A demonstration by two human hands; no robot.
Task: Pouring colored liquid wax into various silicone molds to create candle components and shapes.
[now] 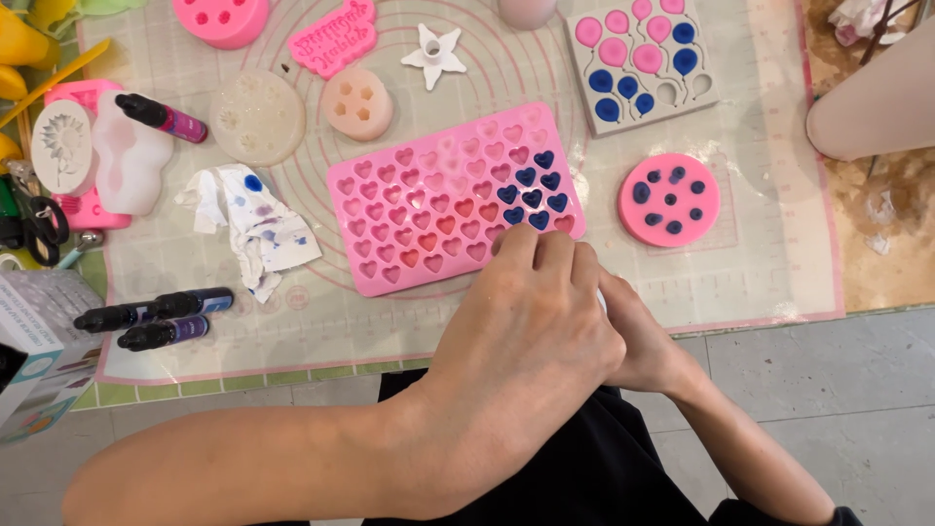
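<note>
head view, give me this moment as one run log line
left hand: over right hand, fingertips at near edge of pink silicone heart mould tray | right hand: mostly hidden, grip unclear | tray: some hearts dark blue, on pale work mat

A pink silicone heart-cavity mould tray (455, 198) lies mid-mat on the translucent gridded work mat (769, 263). The left hand (521, 336) touches its near edge, over the right hand (638, 341). A round pink dotted mould (669, 199) lies right of it, a grey balloon-cavity mould (641, 60) behind that, and a crumpled stained paper towel (253, 226) to the left.
</note>
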